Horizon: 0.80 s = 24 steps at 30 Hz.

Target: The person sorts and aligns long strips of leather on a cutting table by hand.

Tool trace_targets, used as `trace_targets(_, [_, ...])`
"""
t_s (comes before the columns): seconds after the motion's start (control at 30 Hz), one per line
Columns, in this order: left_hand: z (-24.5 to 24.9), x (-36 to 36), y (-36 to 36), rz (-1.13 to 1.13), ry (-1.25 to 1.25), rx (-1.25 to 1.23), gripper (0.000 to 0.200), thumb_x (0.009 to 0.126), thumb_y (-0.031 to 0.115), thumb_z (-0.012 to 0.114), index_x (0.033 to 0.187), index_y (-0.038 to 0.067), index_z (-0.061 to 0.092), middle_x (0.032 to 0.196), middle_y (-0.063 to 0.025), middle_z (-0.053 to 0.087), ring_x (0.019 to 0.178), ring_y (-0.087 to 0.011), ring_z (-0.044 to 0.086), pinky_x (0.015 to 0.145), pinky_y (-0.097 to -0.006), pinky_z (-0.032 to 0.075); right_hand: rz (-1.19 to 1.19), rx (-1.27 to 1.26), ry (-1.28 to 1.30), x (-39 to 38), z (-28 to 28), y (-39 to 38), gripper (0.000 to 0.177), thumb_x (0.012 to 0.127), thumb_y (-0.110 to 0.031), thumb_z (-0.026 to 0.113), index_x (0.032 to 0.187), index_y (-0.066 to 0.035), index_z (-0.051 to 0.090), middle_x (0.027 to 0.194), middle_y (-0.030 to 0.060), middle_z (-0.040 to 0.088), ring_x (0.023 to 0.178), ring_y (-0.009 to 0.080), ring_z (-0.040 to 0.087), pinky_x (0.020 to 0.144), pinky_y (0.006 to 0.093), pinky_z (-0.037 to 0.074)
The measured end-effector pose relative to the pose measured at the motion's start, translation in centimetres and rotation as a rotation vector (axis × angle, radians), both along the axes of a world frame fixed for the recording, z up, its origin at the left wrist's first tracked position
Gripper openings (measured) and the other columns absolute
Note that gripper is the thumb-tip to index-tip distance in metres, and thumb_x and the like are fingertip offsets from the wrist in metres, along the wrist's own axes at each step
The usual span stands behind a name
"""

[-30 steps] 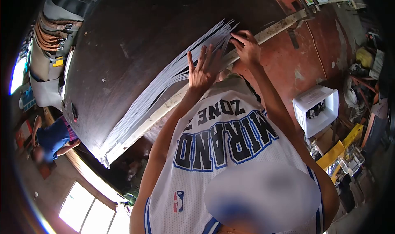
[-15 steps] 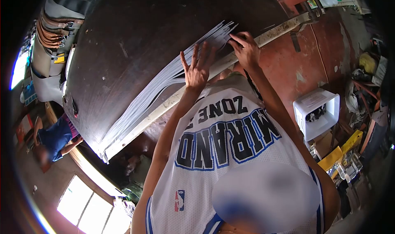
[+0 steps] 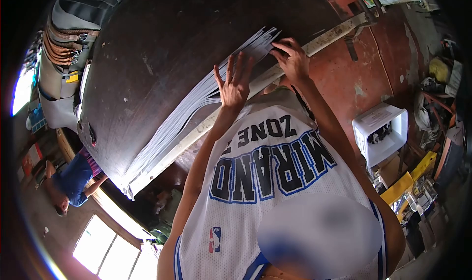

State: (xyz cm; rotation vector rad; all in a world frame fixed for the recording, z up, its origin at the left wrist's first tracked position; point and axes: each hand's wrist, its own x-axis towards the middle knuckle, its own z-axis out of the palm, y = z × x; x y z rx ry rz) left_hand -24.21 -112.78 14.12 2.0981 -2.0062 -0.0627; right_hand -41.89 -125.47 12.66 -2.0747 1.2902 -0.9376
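Note:
A long stack of thin, pale sheets or strips point(image 3: 182, 108) lies on the dark table, bowed in the middle and fanned at its far end. My left hand point(image 3: 234, 85) rests on the stack with its fingers spread, holding nothing. At the fanned end, my right hand point(image 3: 291, 58) is closed, thumb and forefinger pinching at the edges of the sheets. How many sheets are between those fingers is too small to tell.
The dark table point(image 3: 147, 34) has a worn pale edge in front of my body. Belts point(image 3: 61, 48) hang at the left. A white plastic bin point(image 3: 381, 135) with dark pieces stands at the right. A person in a blue shirt point(image 3: 73, 179) is at the far left.
My right hand has shifted slightly left along the sheet ends, and the fanned tips have dropped a little. The left hand stays in nearly the same place. The person at left has moved slightly.

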Motion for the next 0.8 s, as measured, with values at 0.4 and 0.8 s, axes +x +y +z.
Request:
trace_targets(0.4, [-0.1, 0.3, 0.1, 0.009, 0.015, -0.011, 0.066, 0.087, 0.001, 0.054, 0.146, 0.029, 0.049, 0.157, -0.0028, 0.039, 0.145, -0.0273, 0.034, 0.116, -0.0655, 0.010, 0.152, 0.142, 0.033, -0.6, 1.0, -1.2, 0.028, 0.080, -0.025, 0.079, 0.105, -0.015, 0.072, 0.106, 0.0023, 0.063, 0.076, 0.0215, 0.067, 0.068, 0.0334, 0.056])
trace_targets(0.8, [0.2, 0.3, 0.4, 0.002, -0.025, -0.004, 0.066, 0.087, 0.000, 0.054, 0.146, 0.029, 0.049, 0.156, -0.0028, 0.040, 0.144, -0.0274, 0.036, 0.115, -0.0649, 0.013, 0.230, 0.212, -0.015, -0.8, 1.5, -1.7, 0.027, 0.079, -0.020, 0.080, 0.102, -0.012, 0.069, 0.103, 0.0021, 0.063, 0.071, 0.0211, 0.065, 0.066, 0.0336, 0.053])
